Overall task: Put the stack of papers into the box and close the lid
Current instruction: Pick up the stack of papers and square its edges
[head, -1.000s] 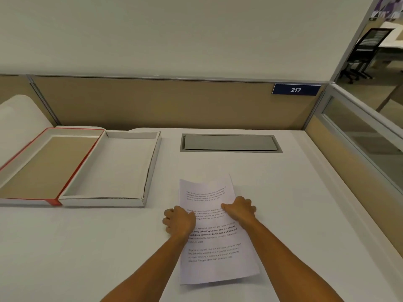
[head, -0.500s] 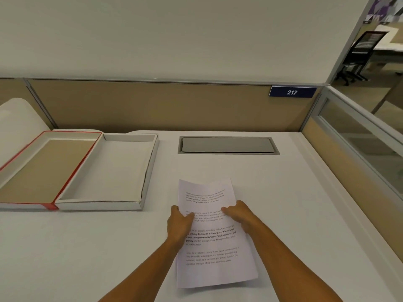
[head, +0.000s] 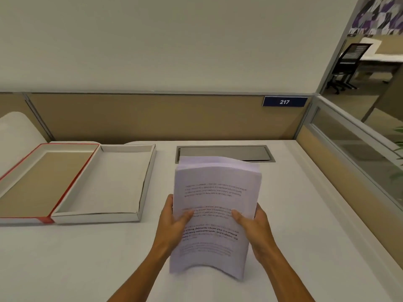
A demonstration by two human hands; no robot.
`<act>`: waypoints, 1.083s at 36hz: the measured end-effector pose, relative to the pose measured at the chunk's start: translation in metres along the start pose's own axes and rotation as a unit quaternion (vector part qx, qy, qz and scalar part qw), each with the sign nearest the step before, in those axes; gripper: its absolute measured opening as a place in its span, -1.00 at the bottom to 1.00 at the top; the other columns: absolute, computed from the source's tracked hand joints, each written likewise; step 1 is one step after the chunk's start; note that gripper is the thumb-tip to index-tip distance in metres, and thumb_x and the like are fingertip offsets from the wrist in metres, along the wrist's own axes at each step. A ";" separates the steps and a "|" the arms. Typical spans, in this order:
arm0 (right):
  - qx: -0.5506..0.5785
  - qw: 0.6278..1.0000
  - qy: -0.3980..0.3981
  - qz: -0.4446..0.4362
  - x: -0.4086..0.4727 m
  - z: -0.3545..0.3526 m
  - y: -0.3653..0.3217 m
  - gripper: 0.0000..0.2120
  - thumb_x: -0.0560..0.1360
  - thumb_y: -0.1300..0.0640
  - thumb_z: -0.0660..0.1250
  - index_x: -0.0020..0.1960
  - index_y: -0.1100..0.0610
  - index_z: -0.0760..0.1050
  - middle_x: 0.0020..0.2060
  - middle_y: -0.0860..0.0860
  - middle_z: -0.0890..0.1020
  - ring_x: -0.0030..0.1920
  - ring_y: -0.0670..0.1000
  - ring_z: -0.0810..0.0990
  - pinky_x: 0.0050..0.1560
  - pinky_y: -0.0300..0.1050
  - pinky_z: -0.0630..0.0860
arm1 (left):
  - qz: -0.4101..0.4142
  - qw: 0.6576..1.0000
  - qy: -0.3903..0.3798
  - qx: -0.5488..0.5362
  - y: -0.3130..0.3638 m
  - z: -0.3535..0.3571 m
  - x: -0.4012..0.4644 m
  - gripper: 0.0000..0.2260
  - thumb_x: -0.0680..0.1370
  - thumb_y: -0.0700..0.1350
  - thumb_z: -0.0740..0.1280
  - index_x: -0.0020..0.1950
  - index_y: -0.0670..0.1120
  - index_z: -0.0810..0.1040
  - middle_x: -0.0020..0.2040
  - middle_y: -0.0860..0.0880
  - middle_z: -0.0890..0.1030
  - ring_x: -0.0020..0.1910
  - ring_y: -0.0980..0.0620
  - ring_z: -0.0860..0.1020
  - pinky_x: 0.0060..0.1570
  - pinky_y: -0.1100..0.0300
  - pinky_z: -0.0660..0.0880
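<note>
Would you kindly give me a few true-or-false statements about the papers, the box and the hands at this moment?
1. Both hands, left hand and right hand, grip the white printed stack of papers. True.
2. The stack lies inside the white cardboard box tray. False: it is held above the white desk.
3. The red-edged lid sits open beside the tray. True.
4. The tray already holds papers. False: it is empty.
</note>
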State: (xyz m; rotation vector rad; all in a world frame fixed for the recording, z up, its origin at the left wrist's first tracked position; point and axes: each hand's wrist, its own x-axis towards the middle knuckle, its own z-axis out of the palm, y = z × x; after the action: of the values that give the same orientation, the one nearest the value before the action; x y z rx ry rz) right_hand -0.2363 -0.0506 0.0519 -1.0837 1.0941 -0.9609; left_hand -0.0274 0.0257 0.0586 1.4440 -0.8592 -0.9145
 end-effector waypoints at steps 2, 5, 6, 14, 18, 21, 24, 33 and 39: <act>-0.005 0.999 0.009 -0.052 -0.011 0.002 -0.007 -0.65 0.46 0.11 0.51 0.19 -0.13 0.57 0.01 -0.08 0.73 -0.01 -0.02 0.73 -0.11 -0.04 0.71 | 0.033 0.999 0.006 -0.011 0.004 -0.001 -0.005 -0.57 0.48 -0.07 0.44 0.30 0.14 0.43 0.08 0.06 0.63 0.04 0.03 0.65 -0.11 0.08 0.68; -0.018 0.995 0.007 -0.099 -0.024 0.004 -0.007 -0.52 0.41 0.01 0.50 0.31 -0.03 0.52 0.03 -0.07 0.71 0.04 -0.04 0.70 -0.09 -0.06 0.70 | 0.058 0.998 0.020 -0.012 0.002 -0.002 -0.012 -0.50 0.52 -0.26 0.39 0.43 -0.08 0.37 0.16 -0.09 0.60 0.12 -0.08 0.62 0.02 -0.03 0.65; -0.020 0.994 0.006 -0.103 -0.027 0.003 -0.005 -0.51 0.40 0.01 0.48 0.31 -0.03 0.52 0.03 -0.09 0.71 0.05 -0.05 0.69 -0.10 -0.09 0.70 | 0.061 0.998 0.020 -0.009 0.001 -0.002 -0.014 -0.50 0.52 -0.26 0.38 0.44 -0.12 0.36 0.16 -0.12 0.60 0.13 -0.11 0.61 0.04 -0.05 0.64; -0.026 0.991 -0.020 -0.133 -0.036 -0.007 -0.010 -0.58 0.33 -0.05 0.55 0.17 -0.18 0.60 0.02 -0.03 0.72 0.03 0.00 0.70 -0.13 -0.15 0.68 | 0.088 0.996 0.023 0.011 -0.004 -0.010 -0.018 -0.42 0.37 -0.02 0.51 0.35 -0.01 0.43 0.05 0.07 0.66 0.04 0.02 0.64 -0.16 0.24 0.66; -0.012 0.987 -0.043 -0.152 -0.033 -0.009 -0.024 -0.53 0.30 -0.08 0.57 0.19 -0.09 0.60 0.01 0.03 0.72 0.03 0.06 0.71 -0.14 -0.12 0.68 | 0.107 0.994 0.024 -0.008 0.005 -0.014 -0.012 -0.33 0.27 0.10 0.52 0.33 -0.01 0.45 0.04 0.06 0.66 0.05 0.00 0.64 -0.19 0.19 0.66; -0.006 0.989 -0.040 -0.144 -0.031 -0.006 -0.026 -0.59 0.28 -0.10 0.56 0.12 -0.10 0.65 -0.01 0.05 0.73 0.01 0.09 0.71 -0.15 -0.10 0.68 | 0.119 0.992 0.038 -0.024 0.011 -0.012 -0.010 -0.36 0.25 0.15 0.50 0.28 0.04 0.47 0.03 0.04 0.65 0.01 -0.01 0.65 -0.20 0.17 0.66; -0.002 0.990 -0.033 -0.137 -0.029 -0.003 -0.023 -0.67 0.30 -0.11 0.53 0.06 -0.14 0.68 -0.05 0.03 0.75 -0.02 0.07 0.72 -0.18 -0.13 0.67 | 0.109 0.992 0.047 -0.047 0.013 -0.006 -0.010 -0.37 0.21 0.30 0.53 0.18 0.07 0.54 -0.04 0.07 0.70 -0.03 -0.02 0.67 -0.23 0.18 0.66; 0.002 0.987 0.021 -0.161 -0.036 0.007 -0.018 -0.84 0.37 -0.04 0.50 -0.05 -0.13 0.72 -0.15 0.01 0.76 -0.13 0.05 0.73 -0.27 -0.14 0.65 | 0.098 0.990 0.080 -0.063 0.013 0.005 -0.016 -0.61 0.37 -0.05 0.46 0.19 0.02 0.57 -0.05 0.04 0.71 -0.06 -0.07 0.68 -0.22 0.06 0.68; 0.001 0.988 0.013 -0.151 -0.044 0.006 -0.004 -0.78 0.36 -0.06 0.51 0.01 -0.18 0.71 -0.11 0.00 0.76 -0.07 0.05 0.73 -0.24 -0.13 0.67 | 0.095 0.991 0.078 -0.048 0.002 0.004 -0.023 -0.60 0.36 -0.05 0.47 0.19 0.06 0.55 -0.04 0.13 0.70 -0.03 0.04 0.67 -0.25 0.19 0.66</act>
State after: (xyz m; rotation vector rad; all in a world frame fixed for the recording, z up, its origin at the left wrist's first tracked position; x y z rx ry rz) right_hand -0.2393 -0.0081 0.0649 -1.2618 0.9660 -1.2176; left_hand -0.0411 0.0449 0.0615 1.3072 -0.8090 -0.6816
